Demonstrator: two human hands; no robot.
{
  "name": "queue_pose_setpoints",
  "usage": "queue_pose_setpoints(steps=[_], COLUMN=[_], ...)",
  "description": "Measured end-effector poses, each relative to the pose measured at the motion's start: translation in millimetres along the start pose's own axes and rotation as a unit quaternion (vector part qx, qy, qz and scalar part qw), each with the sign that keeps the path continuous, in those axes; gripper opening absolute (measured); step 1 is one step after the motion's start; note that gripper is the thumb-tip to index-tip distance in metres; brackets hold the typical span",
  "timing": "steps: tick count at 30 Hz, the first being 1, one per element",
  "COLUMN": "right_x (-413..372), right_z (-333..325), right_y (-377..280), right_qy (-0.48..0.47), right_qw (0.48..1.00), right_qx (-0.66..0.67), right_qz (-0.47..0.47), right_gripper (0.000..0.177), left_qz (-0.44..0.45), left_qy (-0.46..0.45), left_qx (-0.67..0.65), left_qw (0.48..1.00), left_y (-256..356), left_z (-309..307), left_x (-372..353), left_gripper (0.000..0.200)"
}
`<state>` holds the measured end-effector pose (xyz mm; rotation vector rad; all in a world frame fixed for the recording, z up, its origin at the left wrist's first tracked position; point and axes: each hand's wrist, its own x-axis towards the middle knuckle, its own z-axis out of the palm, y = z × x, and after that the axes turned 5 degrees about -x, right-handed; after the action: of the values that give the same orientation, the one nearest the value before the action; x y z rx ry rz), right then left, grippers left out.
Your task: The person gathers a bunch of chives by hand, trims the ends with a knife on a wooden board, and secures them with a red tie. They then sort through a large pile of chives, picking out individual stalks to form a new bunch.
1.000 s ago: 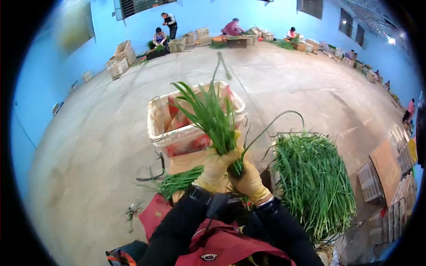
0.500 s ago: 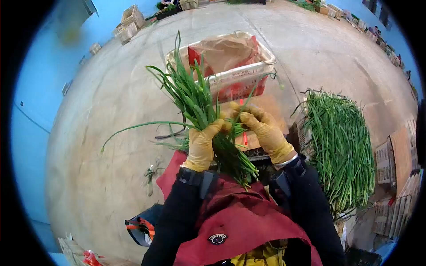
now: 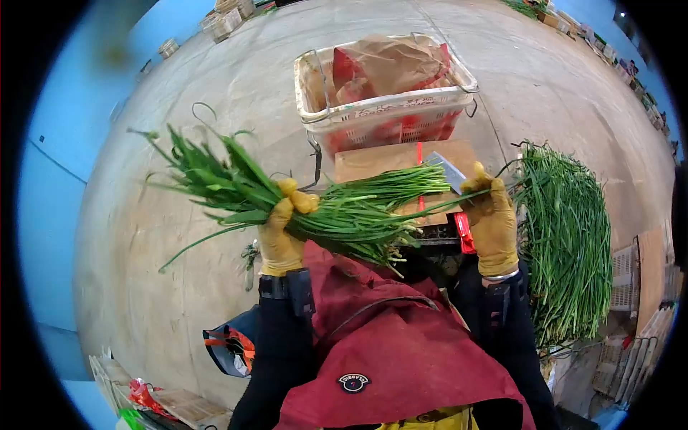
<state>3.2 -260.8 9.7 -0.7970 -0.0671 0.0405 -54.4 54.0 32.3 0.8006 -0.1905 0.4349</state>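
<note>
My left hand (image 3: 282,233), in a yellow glove, is closed around a bunch of long green scallions (image 3: 344,221). Their leafy tops fan out to the left and their pale root ends point right, above my lap. On the right, my yellow-gloved right hand (image 3: 494,228) pinches the end of one thin scallion stalk, which stretches across to the bunch. Behind the bunch, another bundle of scallions (image 3: 401,180) lies on a brown board (image 3: 365,161). A flat grey piece, perhaps a blade (image 3: 447,173), rests at that bundle's right end.
Beyond the board stands a white crate (image 3: 387,107) lined with brown and red paper. A large heap of scallions (image 3: 566,244) fills a crate at my right. A dark bag (image 3: 233,347) sits on the floor to my left, and more crates (image 3: 623,279) stand far right.
The bunch has tipped from upright to nearly level, with its tops swinging left. My hands have moved apart, the right one drawing a stalk rightward. The view has shifted slightly.
</note>
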Motion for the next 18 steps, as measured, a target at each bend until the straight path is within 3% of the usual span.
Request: queue_pose_setpoints(steps=[6, 7, 14, 18], right_x=[-2, -2, 4, 15], right_z=[-37, -45, -62, -104], right_y=[8, 13, 20, 11], right_qy=[0.036, 0.049, 0.099, 0.014], right_qw=[0.997, 0.997, 0.994, 0.998], right_qx=[0.034, 0.035, 0.021, 0.067], right_qz=[0.05, 0.055, 0.051, -0.002], right_gripper=[0.037, 0.037, 0.035, 0.038], left_qz=[0.08, 0.092, 0.111, 0.138], left_qy=[-0.029, 0.004, 0.025, 0.096], left_qx=[-0.113, -0.118, -0.125, -0.13], left_qw=[0.99, 0.989, 0.986, 0.977], left_y=[28, 28, 19, 19], left_z=[-33, -34, -48, -52], left_x=[-6, -8, -11, -11], left_gripper=[0.013, 0.011, 0.013, 0.013])
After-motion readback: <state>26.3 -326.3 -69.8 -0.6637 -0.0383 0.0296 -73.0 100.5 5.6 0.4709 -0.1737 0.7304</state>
